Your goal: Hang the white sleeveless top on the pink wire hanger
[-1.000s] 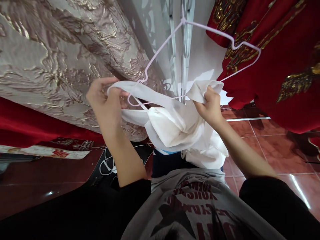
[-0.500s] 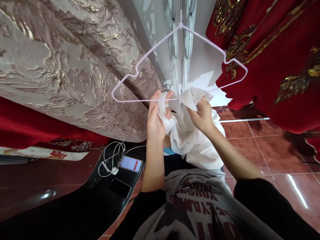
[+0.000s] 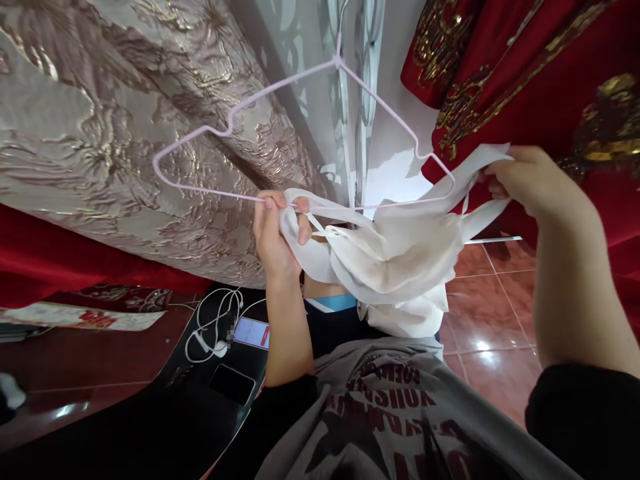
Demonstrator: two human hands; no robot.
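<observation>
A pale pink clothes hanger (image 3: 383,105) hangs in front of me, tilted, its metal hook at the top of the view. My left hand (image 3: 277,233) is closed on one strap of a white garment (image 3: 405,257) at the hanger's bottom bar, fingers around the cloth. Out to the right, beyond the hanger's right end, my right hand (image 3: 530,177) grips the other strap and stretches it sideways. Between the hands the garment spreads out under the bar, with thin ribbons near its top edge. Its lower part lies bunched over my lap.
Patterned beige fabric (image 3: 125,133) hangs at left, and red fabric with gold sequins (image 3: 480,113) at right. A white metal rack (image 3: 367,80) stands behind the hanger. Beside me, a black seat (image 3: 200,400) holds a lit phone (image 3: 251,332), a dark phone (image 3: 232,385) and white earphones (image 3: 220,348).
My right hand has moved far right, pulling the strap outward past the hanger's end. My left hand and the hanger have shifted left, and the garment has opened out.
</observation>
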